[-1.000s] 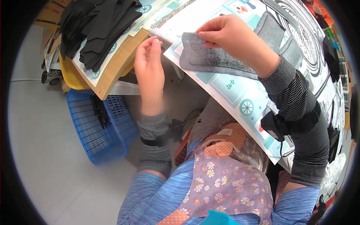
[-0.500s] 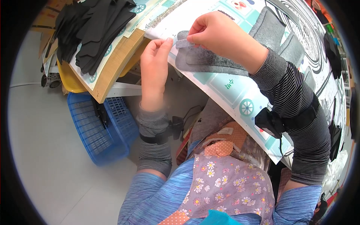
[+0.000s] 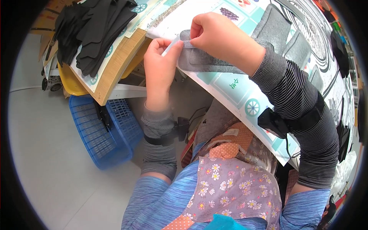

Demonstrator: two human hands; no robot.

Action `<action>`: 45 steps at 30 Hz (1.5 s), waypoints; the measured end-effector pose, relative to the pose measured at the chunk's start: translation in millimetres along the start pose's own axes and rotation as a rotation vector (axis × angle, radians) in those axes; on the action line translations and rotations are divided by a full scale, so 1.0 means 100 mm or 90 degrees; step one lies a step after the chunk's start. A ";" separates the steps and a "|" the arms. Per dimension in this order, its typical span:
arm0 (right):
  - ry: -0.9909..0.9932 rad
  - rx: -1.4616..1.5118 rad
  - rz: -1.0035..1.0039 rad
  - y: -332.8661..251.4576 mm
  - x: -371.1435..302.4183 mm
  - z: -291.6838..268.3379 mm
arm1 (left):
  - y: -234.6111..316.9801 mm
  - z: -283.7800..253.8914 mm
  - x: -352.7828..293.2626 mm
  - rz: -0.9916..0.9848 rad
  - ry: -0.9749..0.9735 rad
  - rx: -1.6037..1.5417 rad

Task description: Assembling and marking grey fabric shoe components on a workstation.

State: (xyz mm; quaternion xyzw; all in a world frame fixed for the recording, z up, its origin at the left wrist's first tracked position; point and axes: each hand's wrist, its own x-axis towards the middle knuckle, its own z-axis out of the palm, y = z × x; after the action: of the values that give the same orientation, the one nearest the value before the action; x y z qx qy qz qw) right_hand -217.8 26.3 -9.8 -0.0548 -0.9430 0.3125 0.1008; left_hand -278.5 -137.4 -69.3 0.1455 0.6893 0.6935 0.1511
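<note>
Pale strip (image 3: 171,46), pinched in the fingers of left hand (image 3: 161,63) and right hand (image 3: 218,36) alike, at the left end of a grey piece (image 3: 211,63) lying on the table (image 3: 230,96); left forearm (image 3: 158,124) in the gap between the table's edge and a wood-edged surface (image 3: 124,61) bearing black pieces (image 3: 99,34); lower left, blue basket (image 3: 83,132), with floor (image 3: 53,153) extending leftward
</note>
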 end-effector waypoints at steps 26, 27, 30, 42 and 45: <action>-0.104 -0.360 0.376 -0.44 -1.11 -2.34 | 0.43 0.16 -0.40 0.279 0.043 0.219; -0.140 -0.332 0.434 -0.14 -1.25 -2.73 | 0.47 0.24 -0.44 0.285 0.023 0.200; -0.101 -0.259 0.391 0.82 -1.86 -3.21 | 0.49 0.28 -0.67 0.341 0.032 0.210; 0.150 -0.225 0.548 2.44 -4.02 -3.09 | 0.53 0.55 -1.12 0.491 -0.260 0.235; 0.214 -0.198 0.509 2.49 -4.06 -2.90 | 0.64 0.68 -1.08 0.544 -0.296 0.276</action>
State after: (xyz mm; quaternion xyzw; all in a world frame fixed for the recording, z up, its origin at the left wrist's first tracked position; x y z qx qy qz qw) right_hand 252.4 324.6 4.8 -0.4785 -0.8542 0.1684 0.1144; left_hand -152.2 -119.9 -4.0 0.5910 0.6443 0.4845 -0.0293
